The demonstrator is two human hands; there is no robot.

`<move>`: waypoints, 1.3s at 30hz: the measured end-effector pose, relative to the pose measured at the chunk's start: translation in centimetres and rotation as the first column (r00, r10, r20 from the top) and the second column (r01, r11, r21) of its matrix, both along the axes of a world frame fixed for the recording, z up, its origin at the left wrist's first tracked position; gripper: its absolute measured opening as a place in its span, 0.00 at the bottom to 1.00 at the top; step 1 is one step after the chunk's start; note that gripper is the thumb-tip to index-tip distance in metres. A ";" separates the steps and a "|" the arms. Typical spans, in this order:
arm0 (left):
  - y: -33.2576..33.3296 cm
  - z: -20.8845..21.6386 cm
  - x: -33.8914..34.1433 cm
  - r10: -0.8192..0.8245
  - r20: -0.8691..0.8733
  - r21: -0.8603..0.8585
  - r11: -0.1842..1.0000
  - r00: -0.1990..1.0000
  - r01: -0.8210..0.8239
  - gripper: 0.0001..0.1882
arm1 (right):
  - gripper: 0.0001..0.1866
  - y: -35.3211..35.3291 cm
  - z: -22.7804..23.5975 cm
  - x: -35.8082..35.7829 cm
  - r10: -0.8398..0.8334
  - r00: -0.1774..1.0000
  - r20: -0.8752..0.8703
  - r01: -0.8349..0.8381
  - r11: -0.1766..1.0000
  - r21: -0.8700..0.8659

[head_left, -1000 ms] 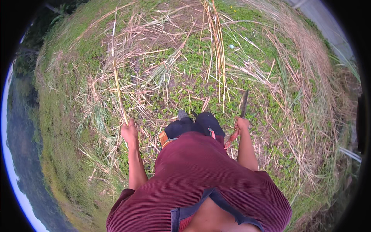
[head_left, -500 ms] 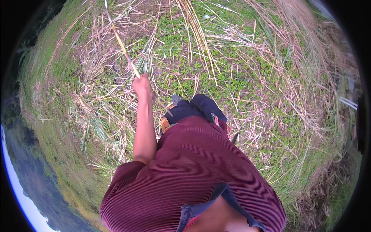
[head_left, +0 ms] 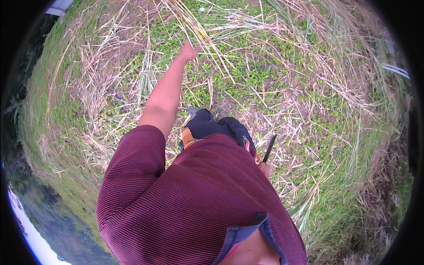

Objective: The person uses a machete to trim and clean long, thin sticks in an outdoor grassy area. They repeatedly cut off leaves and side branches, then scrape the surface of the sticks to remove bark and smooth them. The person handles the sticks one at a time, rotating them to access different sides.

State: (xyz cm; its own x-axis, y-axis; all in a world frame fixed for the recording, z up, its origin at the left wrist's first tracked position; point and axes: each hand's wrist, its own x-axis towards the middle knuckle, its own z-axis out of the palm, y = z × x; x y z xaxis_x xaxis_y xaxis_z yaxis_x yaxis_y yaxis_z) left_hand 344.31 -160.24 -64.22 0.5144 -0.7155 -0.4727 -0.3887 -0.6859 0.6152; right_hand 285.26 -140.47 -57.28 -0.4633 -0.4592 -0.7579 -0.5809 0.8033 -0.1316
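Note:
My left arm reaches out ahead, and my left hand is open, thumb and fingers apart, with nothing visible in it. It is right beside a bundle of long yellowish cane stalks lying on the ground; whether it touches them I cannot tell. Low by my right hip, my right hand is partly covered by my maroon shirt. A dark, narrow knife blade sticks up from that hand; the handle is hidden in the grip.
Dry cut stalks and straw litter the low green plants around me. Tall dry grass leans at the far right. A tuft of long green leaves lies to my right. My dark trousers show below the shirt.
My left hand has moved right and forward and let go of the long cane stalk it held. My right hand with the knife blade has come further into view at my hip.

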 end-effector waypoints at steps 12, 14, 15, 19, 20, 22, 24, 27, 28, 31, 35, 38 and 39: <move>23.9 -4.3 -24.2 -0.736 -0.264 0.307 0.548 0.623 0.778 0.23 | 0.09 2.1 -1.5 -4.3 -0.082 0.995 0.062 0.079 0.996 0.039; 21.8 -2.7 -24.8 -0.828 -0.281 0.228 0.434 0.486 0.872 0.23 | 0.09 0.9 -1.6 -5.4 -0.028 0.997 0.069 0.025 0.998 0.053; 21.3 -2.4 -25.5 -0.865 -0.293 0.183 0.368 0.408 0.912 0.23 | 0.09 0.2 -1.6 -5.9 0.004 0.998 0.070 -0.008 0.998 0.057; 20.3 -4.7 -30.2 -0.786 -0.509 0.062 0.373 0.351 0.926 0.24 | 0.09 -2.5 -2.0 -9.2 0.112 0.991 0.077 -0.115 0.992 0.047; 20.4 -4.5 -30.7 -0.721 -0.607 0.039 0.392 0.334 0.919 0.25 | 0.09 -3.0 -2.2 -10.2 0.126 0.989 0.078 -0.129 0.991 0.034; 21.4 -5.7 -31.8 -0.549 -0.793 -0.011 0.447 0.265 0.894 0.25 | 0.10 -3.9 -2.3 -11.8 0.143 0.986 0.086 -0.145 0.989 0.016; 22.7 -9.9 -33.3 -0.334 -0.932 -0.071 0.545 0.138 0.835 0.23 | 0.11 -5.8 -0.6 -11.9 0.093 0.993 0.068 -0.094 0.995 0.012; 20.1 -2.6 -35.0 -0.597 -0.710 0.050 0.486 0.373 0.872 0.22 | 0.12 -4.7 -4.1 -16.3 -0.033 0.990 0.136 0.040 0.998 -0.052; 19.6 -2.1 -36.0 -0.672 -0.634 0.047 0.461 0.383 0.886 0.22 | 0.12 -4.1 -3.5 -16.7 -0.012 0.990 0.144 0.021 0.998 -0.057; 18.5 -7.4 -40.1 -0.875 -0.439 -0.075 0.262 0.204 0.962 0.19 | 0.13 -0.7 0.7 -15.9 -0.075 0.991 0.115 0.077 0.997 -0.012; 15.6 -1.7 -42.5 -0.994 -0.077 0.010 0.083 0.083 0.997 0.15 | 0.13 5.6 -1.9 -20.7 -0.174 0.972 0.155 0.166 0.984 0.063; 13.3 -1.2 -45.5 -0.973 0.149 0.045 -0.171 -0.176 0.984 0.13 | 0.14 11.3 -2.5 -23.7 -0.236 0.962 0.139 0.224 0.970 0.096; 13.2 -1.5 -47.0 -0.954 0.181 0.067 -0.232 -0.240 0.970 0.12 | 0.14 12.9 -2.5 -24.6 -0.255 0.959 0.122 0.242 0.964 0.106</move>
State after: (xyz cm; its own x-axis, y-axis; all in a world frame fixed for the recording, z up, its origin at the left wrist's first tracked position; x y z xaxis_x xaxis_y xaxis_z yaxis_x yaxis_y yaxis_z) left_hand 297.33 -147.08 -65.72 -0.8074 -0.4154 -0.4190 -0.5859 0.6477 0.4870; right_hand 260.69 -127.54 -59.77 -0.4459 -0.2698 -0.8534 -0.3434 0.9321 -0.1153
